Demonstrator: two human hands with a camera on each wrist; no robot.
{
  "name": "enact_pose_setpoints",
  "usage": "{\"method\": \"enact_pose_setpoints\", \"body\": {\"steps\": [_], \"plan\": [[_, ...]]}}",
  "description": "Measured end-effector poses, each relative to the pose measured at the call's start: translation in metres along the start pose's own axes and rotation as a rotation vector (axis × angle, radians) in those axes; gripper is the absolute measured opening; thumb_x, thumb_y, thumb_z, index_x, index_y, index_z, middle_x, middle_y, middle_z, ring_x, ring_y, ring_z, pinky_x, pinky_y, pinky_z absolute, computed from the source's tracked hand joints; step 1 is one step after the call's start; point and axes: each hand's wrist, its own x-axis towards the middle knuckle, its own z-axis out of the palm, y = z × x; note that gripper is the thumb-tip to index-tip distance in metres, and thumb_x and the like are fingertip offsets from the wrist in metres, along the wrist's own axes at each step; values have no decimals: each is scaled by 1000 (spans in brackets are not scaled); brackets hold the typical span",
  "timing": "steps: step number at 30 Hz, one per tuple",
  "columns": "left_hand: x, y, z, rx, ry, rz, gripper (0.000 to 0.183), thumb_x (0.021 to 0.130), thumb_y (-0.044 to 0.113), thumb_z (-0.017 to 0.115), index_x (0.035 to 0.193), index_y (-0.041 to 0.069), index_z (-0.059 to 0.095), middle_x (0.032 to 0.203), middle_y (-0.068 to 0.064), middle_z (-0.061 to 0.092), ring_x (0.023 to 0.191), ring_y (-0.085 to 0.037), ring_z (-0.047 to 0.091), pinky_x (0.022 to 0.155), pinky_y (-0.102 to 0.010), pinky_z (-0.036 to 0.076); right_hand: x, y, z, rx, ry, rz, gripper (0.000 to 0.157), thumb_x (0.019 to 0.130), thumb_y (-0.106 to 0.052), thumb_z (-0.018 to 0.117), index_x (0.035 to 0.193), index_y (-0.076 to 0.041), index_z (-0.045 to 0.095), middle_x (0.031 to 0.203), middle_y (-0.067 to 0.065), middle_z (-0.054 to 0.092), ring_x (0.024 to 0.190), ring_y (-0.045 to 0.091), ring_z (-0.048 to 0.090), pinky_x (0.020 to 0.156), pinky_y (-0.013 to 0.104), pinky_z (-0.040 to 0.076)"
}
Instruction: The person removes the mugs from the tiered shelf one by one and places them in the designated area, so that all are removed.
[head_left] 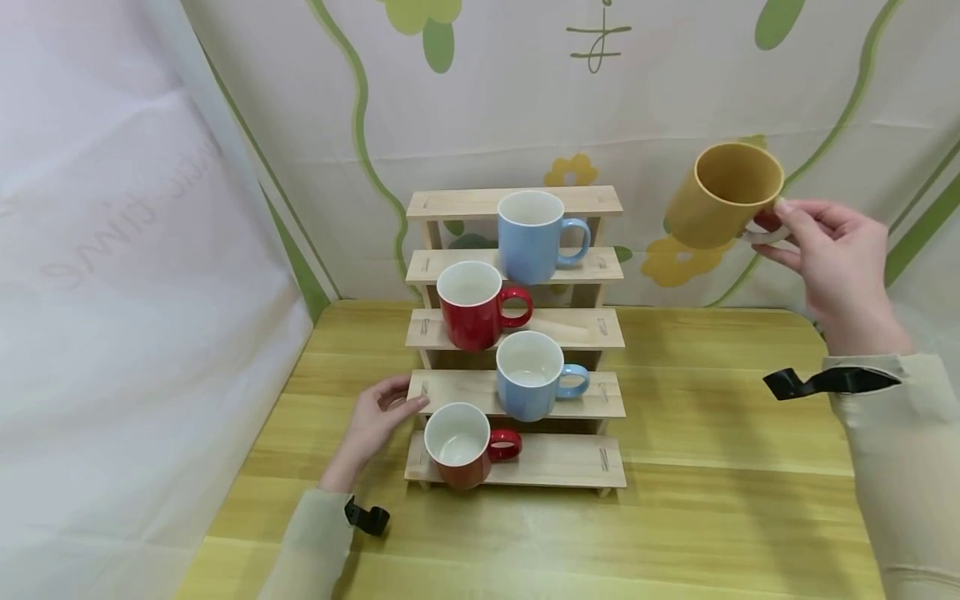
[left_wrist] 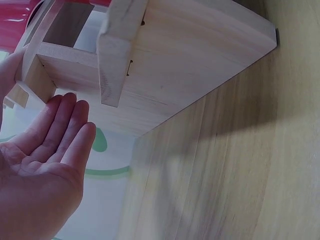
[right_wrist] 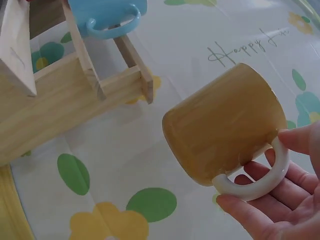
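I have the right hand (head_left: 843,258) pinching the yellow mug (head_left: 692,208) by its white handle (right_wrist: 265,181), aloft, right of the rack (head_left: 450,202); I'd pinch firmly against tilting. The left hand (head_left: 378,417), loosely extended, touches the rack.

Four mugs (head_left: 472,321) on rack (head_left: 551,460), fifth mug (head_left: 701,212) at right

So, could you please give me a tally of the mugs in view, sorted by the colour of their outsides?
Red mugs: 2
Light blue mugs: 2
Mustard-yellow mug, held in the right hand: 1
Total: 5 mugs
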Motion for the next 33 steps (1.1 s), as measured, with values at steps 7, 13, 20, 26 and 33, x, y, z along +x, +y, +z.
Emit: {"method": "enact_pose_setpoints", "body": {"steps": [7,13,20,26,33], "plan": [[0,2,1,-7,-3,3,50,89,11,81,131,-6,61,130,-20,61,124,-31,57,102,-28,48,-3,16,-12,-19,2,48,31,85,-8,84,109,6,71,110,11,71,99,19,72,76,35,58],[0,2,1,-11,-6,-5,50,90,11,81,131,-5,61,130,-20,61,124,-31,57,102,-27,47,-7,36,-23,-82,-8,53,31,86,-12,83,109,5,72,108,10,73,99,17,72,76,32,58],[0,2,1,5,0,2,49,90,12,80,131,-7,60,129,-21,61,123,-32,57,102,-26,47,-8,61,-38,-106,-15,73,28,89,-13,80,110,3,72,107,7,72,99,16,72,78,31,58],[0,2,1,-6,3,-3,48,90,10,80,130,-7,61,128,-20,62,123,-31,57,101,-26,48,-7,86,-50,-166,-23,70,24,92,-14,77,108,3,72,104,5,74,97,14,71,77,29,59],[-1,3,1,-14,-2,-3,48,90,10,80,130,-6,61,129,-20,62,123,-31,57,102,-27,48,-10,114,-59,-212,-7,103,25,93,-18,76,108,2,73,102,3,75,98,13,70,78,29,59]]}}
